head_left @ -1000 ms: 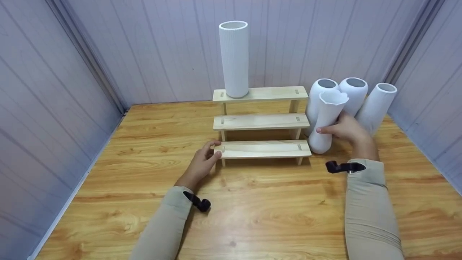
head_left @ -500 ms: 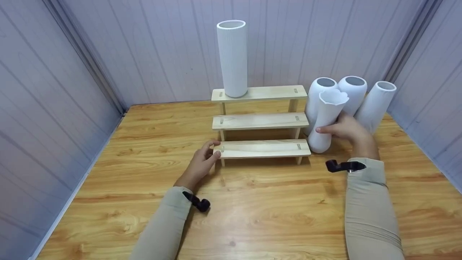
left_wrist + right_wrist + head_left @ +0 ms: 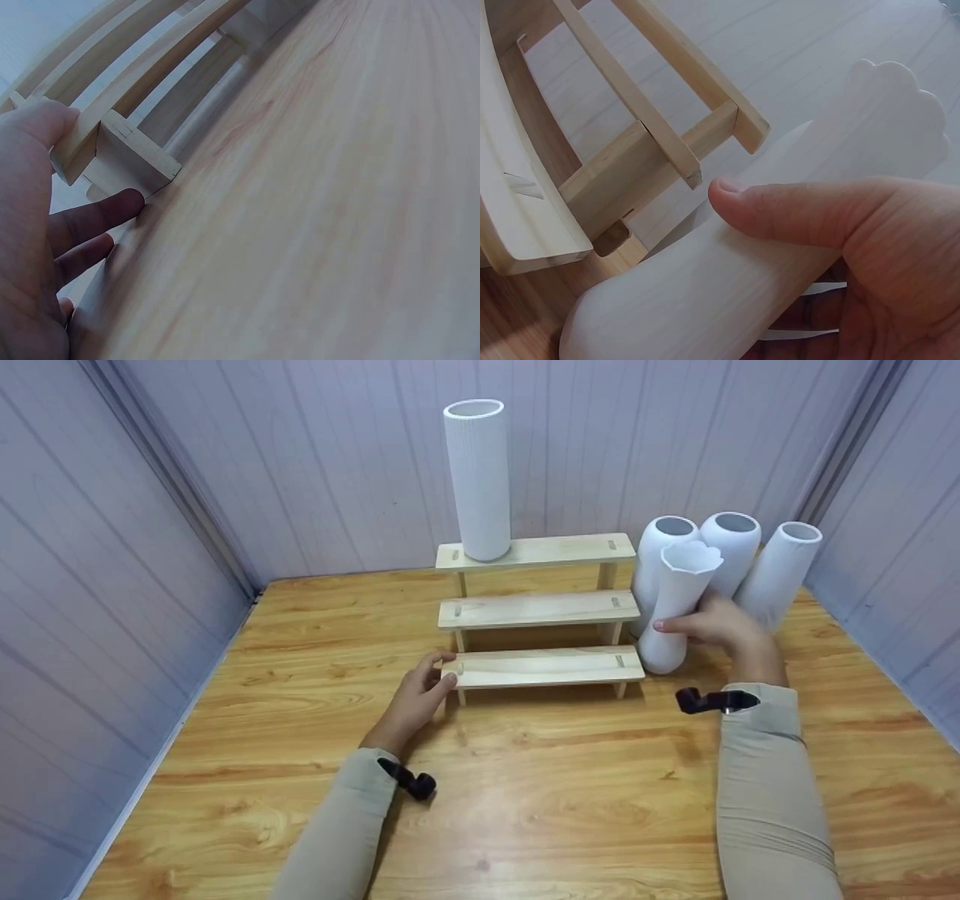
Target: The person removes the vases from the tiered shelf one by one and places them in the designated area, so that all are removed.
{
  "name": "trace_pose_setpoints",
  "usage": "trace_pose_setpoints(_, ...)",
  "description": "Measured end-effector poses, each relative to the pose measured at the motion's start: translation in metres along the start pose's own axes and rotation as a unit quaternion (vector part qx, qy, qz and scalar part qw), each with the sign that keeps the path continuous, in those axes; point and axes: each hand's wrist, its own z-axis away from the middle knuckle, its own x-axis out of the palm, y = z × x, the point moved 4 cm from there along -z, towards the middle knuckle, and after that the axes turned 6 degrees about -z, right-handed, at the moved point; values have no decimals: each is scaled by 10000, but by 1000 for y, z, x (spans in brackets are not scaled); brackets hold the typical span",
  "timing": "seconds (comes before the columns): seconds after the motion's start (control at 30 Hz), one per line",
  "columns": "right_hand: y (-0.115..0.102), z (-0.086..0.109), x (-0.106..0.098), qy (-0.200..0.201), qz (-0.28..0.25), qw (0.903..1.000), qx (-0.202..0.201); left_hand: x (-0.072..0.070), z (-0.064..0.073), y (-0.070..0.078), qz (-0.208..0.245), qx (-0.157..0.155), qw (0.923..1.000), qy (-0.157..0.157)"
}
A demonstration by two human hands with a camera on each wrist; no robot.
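A three-tier wooden display stand stands on the table. My left hand grips the left end of its lowest shelf, the thumb against the board and the other fingers reaching in by the leg. Just right of the stand, my right hand holds a white vase with a scalloped rim by its narrow waist. This vase leans slightly to the right, and its thumb side shows in the right wrist view, where my thumb lies across it. Whether its base touches the table, I cannot tell.
A tall ribbed white cylinder vase stands at the left of the top shelf. Behind my right hand are more white vases: one round-shouldered, another like it, and a tapered one. Pale panel walls surround the wooden table.
The head view has shifted slightly, so the stand and vases appear a little higher and farther left. Both hands keep the same holds, and the scalloped vase stays beside the stand.
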Motion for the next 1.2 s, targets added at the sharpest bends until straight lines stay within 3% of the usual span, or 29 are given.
trace_pose_setpoints(0.5, -6, 0, 5, 153, 288, 9992, -215, -5, 3, 1, -108, -27, 9999, 43)
trace_pose_setpoints(0.8, -6, 1, 9, 123, 114, 9997, -157, -8, 8, 1, -54, -153, 9999, -48)
trace_pose_setpoints(1.2, -4, 4, 3, 102, -178, 9998, 12, -5, 6, 17, -286, -7, 9995, -99)
